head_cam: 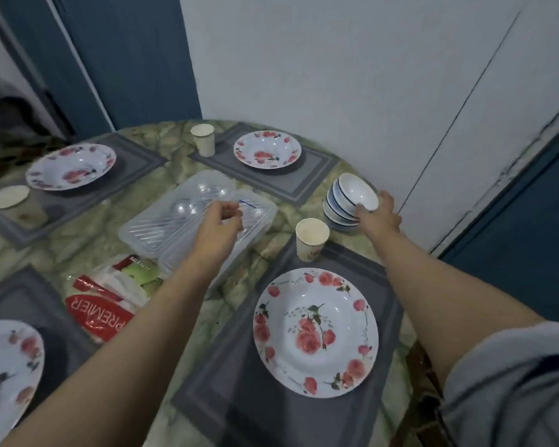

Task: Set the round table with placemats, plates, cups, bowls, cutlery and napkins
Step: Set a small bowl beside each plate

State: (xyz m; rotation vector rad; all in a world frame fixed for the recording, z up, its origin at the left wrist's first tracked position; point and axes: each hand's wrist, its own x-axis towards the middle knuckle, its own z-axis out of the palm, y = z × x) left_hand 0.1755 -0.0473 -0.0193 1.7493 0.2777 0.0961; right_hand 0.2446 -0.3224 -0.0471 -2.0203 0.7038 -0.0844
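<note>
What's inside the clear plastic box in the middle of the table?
Through the clear plastic box shiny rounded shapes show, probably spoon bowls, so likely cutlery. The ribbed lid and the left hand blur and cover the rest; no count possible.

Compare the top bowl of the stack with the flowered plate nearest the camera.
The top bowl is deep and white with thin blue rim lines; the nearest plate is wide, shallow and printed with red roses. The bowl is tilted on the bowl stack, gripped by the right hand; the plate lies flat and untouched on a grey placemat. Both are round, white-based and empty.
</note>
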